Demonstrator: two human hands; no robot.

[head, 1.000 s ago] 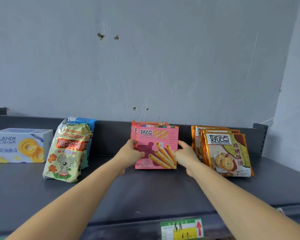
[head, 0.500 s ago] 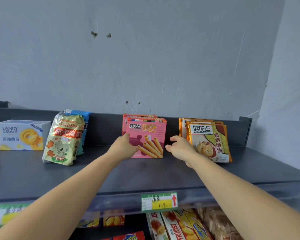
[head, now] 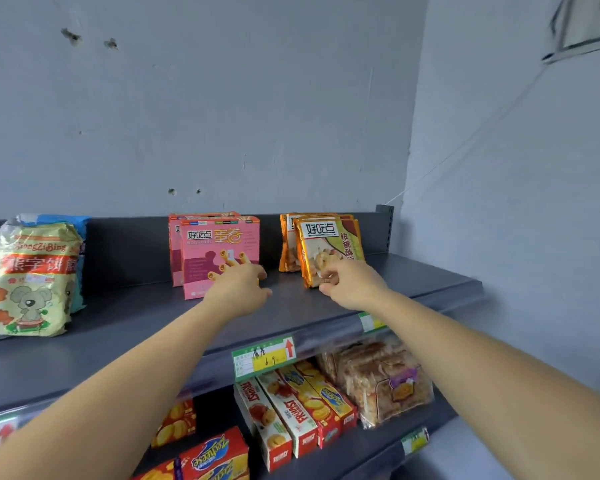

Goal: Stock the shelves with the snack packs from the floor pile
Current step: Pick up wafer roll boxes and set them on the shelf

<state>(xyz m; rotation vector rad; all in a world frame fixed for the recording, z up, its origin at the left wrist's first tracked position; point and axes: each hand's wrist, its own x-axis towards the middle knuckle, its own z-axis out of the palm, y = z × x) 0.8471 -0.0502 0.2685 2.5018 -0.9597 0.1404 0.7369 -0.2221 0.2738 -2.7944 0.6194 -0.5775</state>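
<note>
Pink snack boxes (head: 222, 251) stand upright against the back edge of the top shelf (head: 125, 327), the empty left hand (head: 239, 289) loosely open just in front of them, the right hand (head: 350, 284) with curled fingers at the orange packs (head: 329, 251) beside, toward the shelf's right end.

Matt grey metal shelf (head: 125, 327), glossy foil cookie pouch (head: 329, 247), matt pink cardboard box (head: 219, 247).

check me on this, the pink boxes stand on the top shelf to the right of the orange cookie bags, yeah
Not quite. In the head view the pink boxes stand on the top shelf to the left of the orange cookie bags, not the right.
</note>
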